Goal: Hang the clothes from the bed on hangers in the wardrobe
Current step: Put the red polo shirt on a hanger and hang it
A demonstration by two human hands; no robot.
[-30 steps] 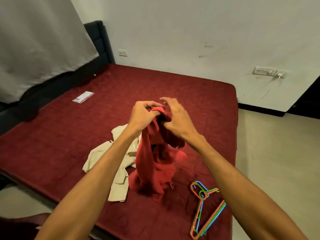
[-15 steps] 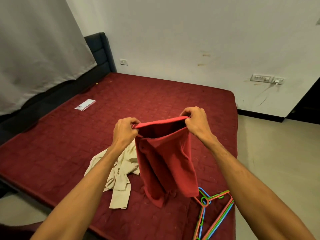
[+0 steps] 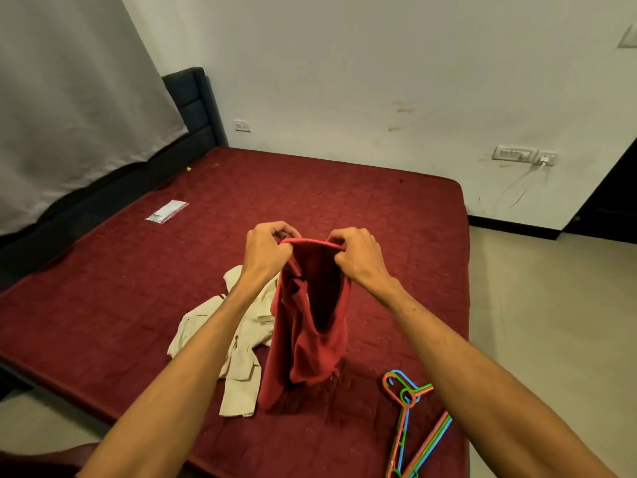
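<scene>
Grip: left hand (image 3: 267,251) and right hand (image 3: 358,257) both pinch red garment (image 3: 310,339), which hangs lengthwise.
Hangers (image 3: 410,408): lower right (nearer right hand).

Left hand (image 3: 267,251) and right hand (image 3: 358,258) each pinch the top edge of the red garment (image 3: 310,326), held above the bed (image 3: 103,288). A beige garment (image 3: 241,370) lies just left of it; hangers (image 3: 410,422) lie to the right.
</scene>
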